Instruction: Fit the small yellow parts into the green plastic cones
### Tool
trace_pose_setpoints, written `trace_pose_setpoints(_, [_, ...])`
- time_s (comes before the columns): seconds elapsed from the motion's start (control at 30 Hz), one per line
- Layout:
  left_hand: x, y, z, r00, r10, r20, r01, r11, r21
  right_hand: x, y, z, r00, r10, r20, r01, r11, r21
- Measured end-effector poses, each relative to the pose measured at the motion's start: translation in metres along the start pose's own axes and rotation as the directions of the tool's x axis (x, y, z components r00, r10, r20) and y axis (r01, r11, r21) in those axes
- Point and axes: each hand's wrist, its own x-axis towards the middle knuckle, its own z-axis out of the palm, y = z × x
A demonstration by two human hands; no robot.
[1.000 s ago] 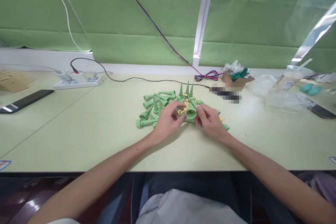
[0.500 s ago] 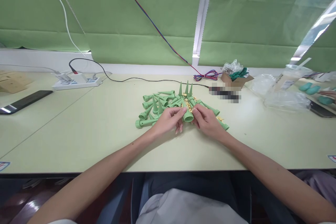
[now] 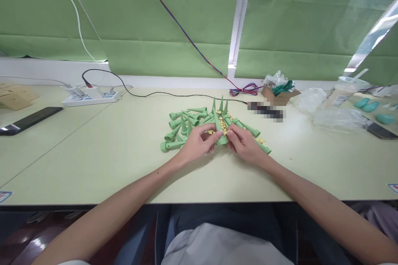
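Note:
My left hand [image 3: 199,141] is closed round a green plastic watering spike [image 3: 217,121], thumb near its wide end. The spike's pointed tip is raised and leans away from me. Pinched at the spike's side, my right hand [image 3: 244,142] has its fingertips on a small yellow plastic piece [image 3: 226,132], partly hidden by the fingers. More green spikes [image 3: 174,145] lie in a loose pile around both hands, and a few stand point up behind. Several small yellow pieces [image 3: 222,124] are scattered among them.
Behind the pile are a black cable [image 3: 161,92], coiled red-blue wire [image 3: 247,88] and a small cardboard box [image 3: 280,97]. A drink cup [image 3: 338,91], plastic bag [image 3: 338,118] and phone [image 3: 384,129] lie right. On the left are a power strip [image 3: 93,98] and black phone [image 3: 32,120].
The held spike has turned, its wide opening now tipped down out of sight. My left hand has shifted slightly with it. Another person's hand at the right edge has left the view.

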Motion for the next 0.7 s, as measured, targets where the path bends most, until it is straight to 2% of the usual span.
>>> trace_pose_setpoints(0.2, [0.002,-0.007,0.003,0.982,0.165,-0.088,-0.149,0.975,0.164,0.001,0.000,0.000,1.000,-0.019,-0.017,0.019,0.999,-0.040])
trace_pose_setpoints(0.4, [0.002,-0.011,0.003,0.939,0.333,-0.090,-0.302,0.919,0.252,0.001,-0.003,-0.001,1.000,-0.023,-0.010,0.023,0.998,-0.051])
trace_pose_setpoints(0.7, [0.002,-0.012,0.006,0.918,0.388,-0.078,-0.341,0.875,0.345,0.002,-0.007,0.000,0.998,-0.004,-0.061,0.002,0.999,-0.045])
